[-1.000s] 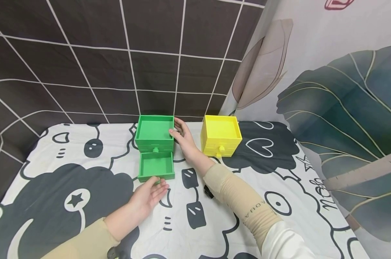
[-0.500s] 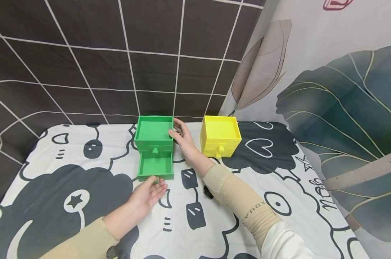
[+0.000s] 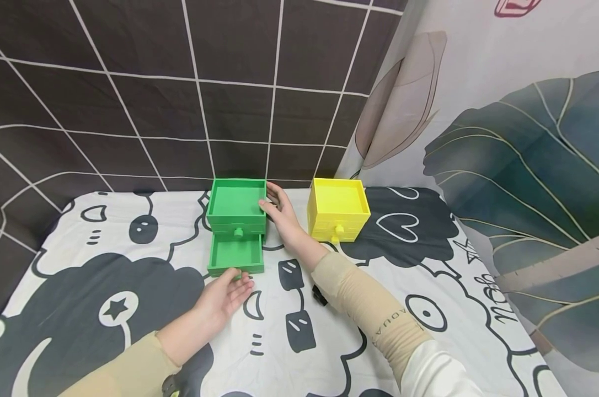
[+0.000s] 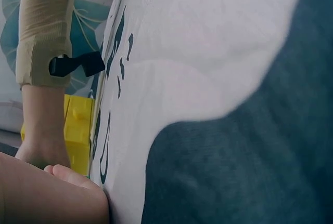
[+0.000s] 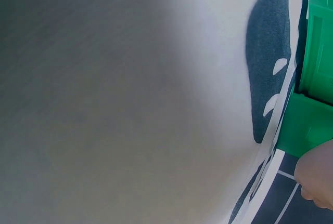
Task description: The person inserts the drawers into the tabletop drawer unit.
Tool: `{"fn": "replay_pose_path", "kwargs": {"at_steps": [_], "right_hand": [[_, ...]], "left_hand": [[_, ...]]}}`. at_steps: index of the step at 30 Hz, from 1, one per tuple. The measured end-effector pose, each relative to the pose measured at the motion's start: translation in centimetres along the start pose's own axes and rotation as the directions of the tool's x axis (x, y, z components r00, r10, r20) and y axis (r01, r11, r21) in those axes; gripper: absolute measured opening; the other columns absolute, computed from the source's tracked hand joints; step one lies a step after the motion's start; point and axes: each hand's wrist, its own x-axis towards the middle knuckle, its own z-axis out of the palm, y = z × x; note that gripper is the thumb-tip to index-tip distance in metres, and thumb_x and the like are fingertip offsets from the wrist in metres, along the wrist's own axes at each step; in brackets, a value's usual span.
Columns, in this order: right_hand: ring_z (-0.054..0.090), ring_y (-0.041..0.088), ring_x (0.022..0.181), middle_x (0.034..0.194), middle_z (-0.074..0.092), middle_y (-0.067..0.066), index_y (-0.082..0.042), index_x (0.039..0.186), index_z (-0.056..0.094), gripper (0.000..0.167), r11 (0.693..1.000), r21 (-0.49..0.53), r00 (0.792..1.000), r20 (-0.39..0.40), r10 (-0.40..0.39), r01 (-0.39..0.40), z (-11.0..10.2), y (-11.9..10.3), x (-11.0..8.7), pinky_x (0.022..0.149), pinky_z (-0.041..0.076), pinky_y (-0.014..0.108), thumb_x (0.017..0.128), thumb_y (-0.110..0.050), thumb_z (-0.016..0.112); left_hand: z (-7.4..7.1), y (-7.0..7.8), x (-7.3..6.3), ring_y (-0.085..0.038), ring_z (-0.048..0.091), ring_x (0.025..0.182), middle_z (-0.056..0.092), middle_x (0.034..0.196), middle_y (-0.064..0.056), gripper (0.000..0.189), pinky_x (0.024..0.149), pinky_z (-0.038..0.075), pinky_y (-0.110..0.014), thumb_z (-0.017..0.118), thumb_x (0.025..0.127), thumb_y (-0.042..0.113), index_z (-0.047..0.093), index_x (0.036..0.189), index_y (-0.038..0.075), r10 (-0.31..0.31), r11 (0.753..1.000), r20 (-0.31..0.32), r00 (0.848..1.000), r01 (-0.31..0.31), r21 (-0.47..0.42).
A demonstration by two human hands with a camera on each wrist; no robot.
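Note:
A green drawer box (image 3: 237,199) stands on the patterned cloth, its lower drawer (image 3: 236,252) pulled out toward me. My left hand (image 3: 220,298) is at the drawer's front, thumb and fingers pinching its small knob, which they mostly hide. My right hand (image 3: 282,215) holds the box's right side, thumb over the top rim and fingers along the side wall. In the right wrist view the green box (image 5: 320,52) fills the right edge, and part of a hand (image 5: 317,174) touches it. The left wrist view catches only part of my left hand (image 4: 52,193).
A yellow drawer box (image 3: 339,209) stands to the right of my right hand, its drawers shut. Dark gridded cloth (image 3: 180,110) hangs behind, and a leaf-printed curtain (image 3: 528,165) hangs at the right. The white-and-black cloth (image 3: 379,342) covers the surface in front.
The green drawer has slid slightly inward and its front has shifted a little left, my left hand moving with it. My right hand stays on the box.

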Motion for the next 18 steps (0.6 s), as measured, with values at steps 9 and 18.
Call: {"fn": "replay_pose_path", "kwargs": {"at_steps": [9, 18], "right_hand": [[0.037, 0.029, 0.157, 0.167, 0.039, 0.013, -0.010, 0.164, 0.032, 0.063, 1.000, 0.006, 1.000, -0.001, 0.002, -0.002, -0.08, 0.08, -0.04, 0.134, 0.033, 0.049, 0.106, -0.018, 0.056], [0.037, 0.028, 0.157, 0.168, 0.039, 0.012, -0.011, 0.164, 0.033, 0.062, 1.000, -0.003, 1.000, 0.008, -0.008, 0.008, -0.12, 0.01, -0.07, 0.133, 0.034, 0.048, 0.107, -0.020, 0.055]], "left_hand": [[0.08, -0.08, -0.03, -0.004, 0.072, 0.086, 0.068, 0.087, 0.007, 0.013, 0.088, 0.063, -0.015, 0.047, 0.107, 0.011, 0.052, 0.115, 0.003, -0.004, 1.000, -0.002, 1.000, 0.004, 0.010], [0.42, 0.14, 0.07, -0.005, 0.072, 0.088, 0.067, 0.091, 0.005, 0.013, 0.089, 0.063, -0.015, 0.049, 0.107, 0.013, 0.052, 0.117, 0.005, -0.007, 1.000, -0.004, 1.000, 0.007, 0.008]]}}
